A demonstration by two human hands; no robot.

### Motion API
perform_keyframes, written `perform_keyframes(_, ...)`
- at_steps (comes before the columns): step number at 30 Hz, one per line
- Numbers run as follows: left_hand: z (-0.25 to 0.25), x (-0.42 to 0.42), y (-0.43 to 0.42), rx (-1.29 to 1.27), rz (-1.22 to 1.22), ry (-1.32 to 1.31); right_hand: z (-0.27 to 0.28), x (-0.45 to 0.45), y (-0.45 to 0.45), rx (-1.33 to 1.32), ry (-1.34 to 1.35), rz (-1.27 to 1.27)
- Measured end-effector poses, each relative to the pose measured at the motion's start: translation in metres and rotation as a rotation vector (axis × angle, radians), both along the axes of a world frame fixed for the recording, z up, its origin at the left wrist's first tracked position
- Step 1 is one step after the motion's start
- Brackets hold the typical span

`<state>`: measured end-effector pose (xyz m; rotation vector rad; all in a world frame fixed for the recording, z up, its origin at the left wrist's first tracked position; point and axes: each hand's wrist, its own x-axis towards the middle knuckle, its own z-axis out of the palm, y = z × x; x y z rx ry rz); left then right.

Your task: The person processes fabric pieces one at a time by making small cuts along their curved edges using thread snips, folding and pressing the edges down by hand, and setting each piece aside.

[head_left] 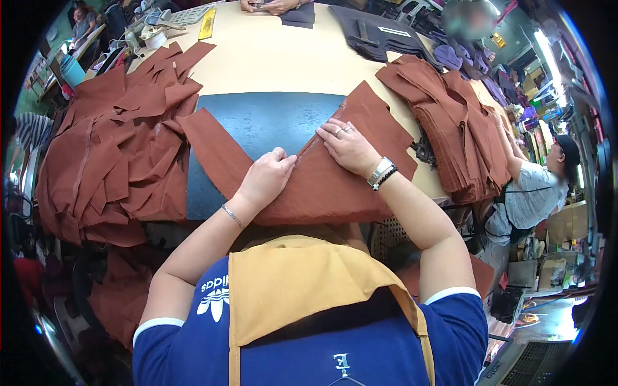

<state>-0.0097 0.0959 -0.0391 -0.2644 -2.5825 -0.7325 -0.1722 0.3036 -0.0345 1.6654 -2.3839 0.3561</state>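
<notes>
- Head view shows a person in a mustard apron (290,276) and a blue shirt (177,350), both hands at work on a reddish-brown cloth (335,193).
- Its place is right before the person at the near side of the desk (264,55), partly on a dark board (264,122), with one strip-like arm slanting up to the left.
- Left hand (267,177): curled, with a narrow grip, thumb and fingers pinching the slanting edge of the cloth. A chain bracelet (232,216) circles that wrist.
- Right hand (351,148): laid over the cloth further up that same edge, fingers close together; from here I can't tell whether its grip pinches or only presses. A watch (378,170) sits on the wrist.
- A pale line runs along the edge between the two hands.
- Over to the left, a loose pile (109,154) of similar brown pieces; to the right, a layered stack (450,128) of them.
- Across the desk, another person's hands (277,6) hold something too small to make out, well apart from a yellow strip (207,24) and some dark pieces (393,42).
- Beyond the stack stands a person in a light top (531,193), arm reaching towards it.
</notes>
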Motion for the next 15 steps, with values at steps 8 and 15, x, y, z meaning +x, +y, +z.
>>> perform_keyframes(8, 0.004, 0.007, -0.005, 0.04, -0.022, -0.026, 0.017, 0.02, -0.002, 0.153, 0.073, 0.004)
perform_keyframes(15, 0.01, 0.01, -0.003, -0.014, -0.024, -0.06, 0.025, 0.031, -0.006, 0.25, 0.144, 0.031)
